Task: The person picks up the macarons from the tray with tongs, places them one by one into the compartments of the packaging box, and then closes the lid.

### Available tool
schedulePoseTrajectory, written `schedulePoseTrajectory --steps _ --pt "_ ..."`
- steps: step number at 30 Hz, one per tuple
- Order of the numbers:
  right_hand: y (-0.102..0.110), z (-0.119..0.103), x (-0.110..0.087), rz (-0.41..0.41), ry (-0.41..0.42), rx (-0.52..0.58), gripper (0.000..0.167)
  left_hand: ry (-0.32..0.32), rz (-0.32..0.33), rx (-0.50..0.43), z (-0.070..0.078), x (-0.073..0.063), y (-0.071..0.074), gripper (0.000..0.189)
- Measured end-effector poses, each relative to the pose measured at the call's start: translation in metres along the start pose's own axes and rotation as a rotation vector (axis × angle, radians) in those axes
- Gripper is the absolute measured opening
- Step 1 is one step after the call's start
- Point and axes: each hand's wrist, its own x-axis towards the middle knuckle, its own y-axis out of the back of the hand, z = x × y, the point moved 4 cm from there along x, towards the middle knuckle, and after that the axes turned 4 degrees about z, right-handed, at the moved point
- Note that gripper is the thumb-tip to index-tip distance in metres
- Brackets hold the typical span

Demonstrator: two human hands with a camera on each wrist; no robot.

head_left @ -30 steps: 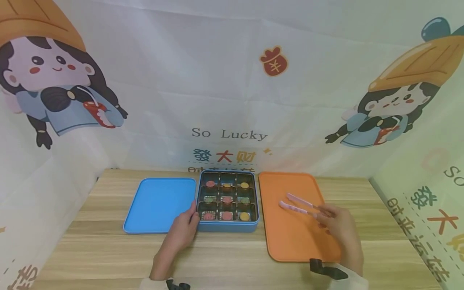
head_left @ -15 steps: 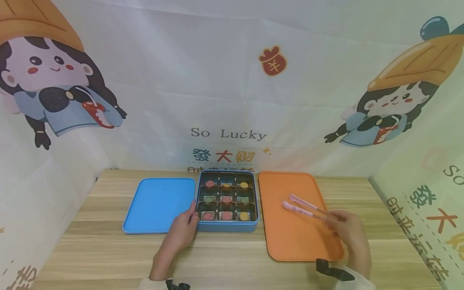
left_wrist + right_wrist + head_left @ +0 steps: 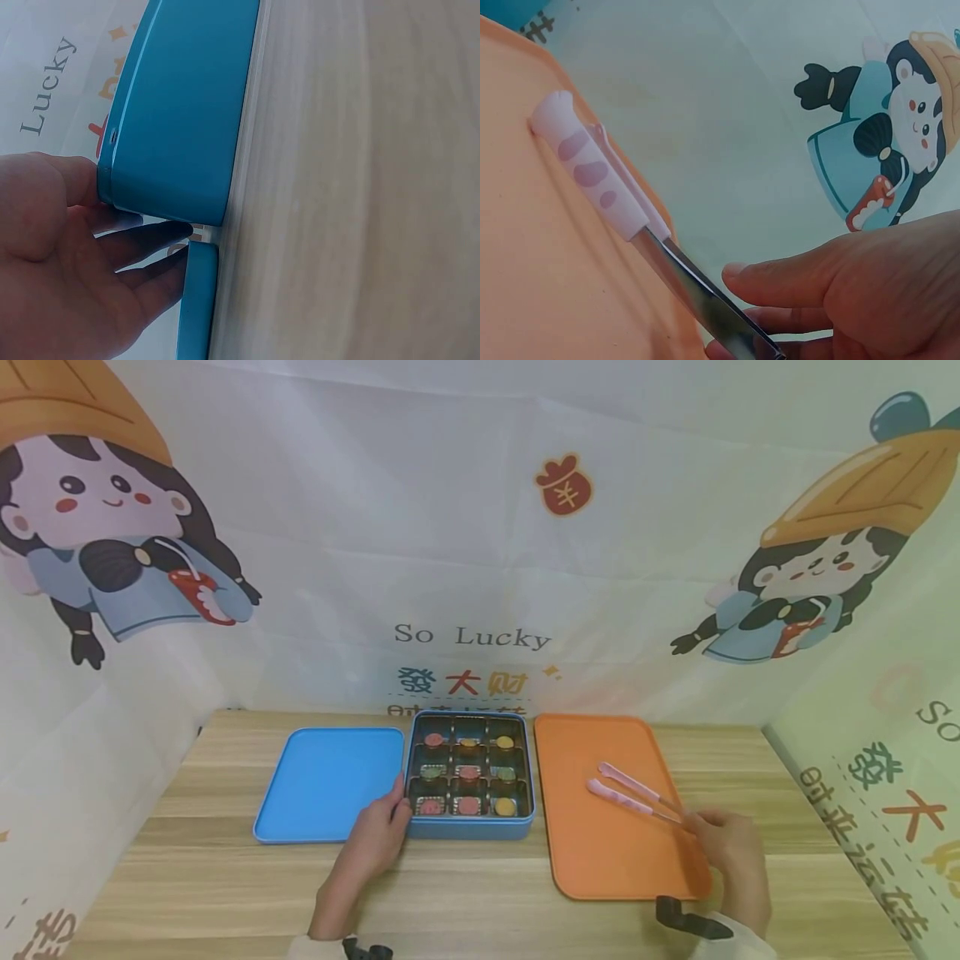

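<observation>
A blue square tin box [image 3: 472, 829] stands in the middle of the table, its dark divided insert holding small round pink, green and yellow sweets [image 3: 469, 807]. My left hand [image 3: 381, 833] holds the box at its front left corner; in the left wrist view the thumb lies at the rim and the fingers reach into the gap beside the lid. Tongs [image 3: 618, 797] with pale pink, spotted tips and a metal body lie over the orange tray [image 3: 600, 860]. My right hand [image 3: 727, 845] is at their metal end; in the right wrist view its thumb [image 3: 780, 281] stands apart from the metal.
A flat blue lid [image 3: 330, 785] lies left of the box, close against it. The orange tray is just right of the box. A white printed cloth [image 3: 360, 527] hangs behind and at both sides of the wooden table [image 3: 480, 893].
The right hand has moved right and toward the table's front edge, drawing the tongs slightly rightward; over the last half second the tongs barely shift. The left hand and box stay put.
</observation>
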Motion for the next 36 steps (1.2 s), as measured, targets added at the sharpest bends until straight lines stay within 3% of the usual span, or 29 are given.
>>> schedulePoseTrajectory --steps 26,36 --pt "-0.007 0.011 0.006 -0.041 0.007 -0.07 0.049 0.015 -0.012 -0.003 -0.001 -0.001 0.0 0.052" --pt "-0.003 0.006 0.003 -0.001 0.022 -0.04 0.049 0.008 0.005 0.025 0.0 0.0 0.001 0.053"
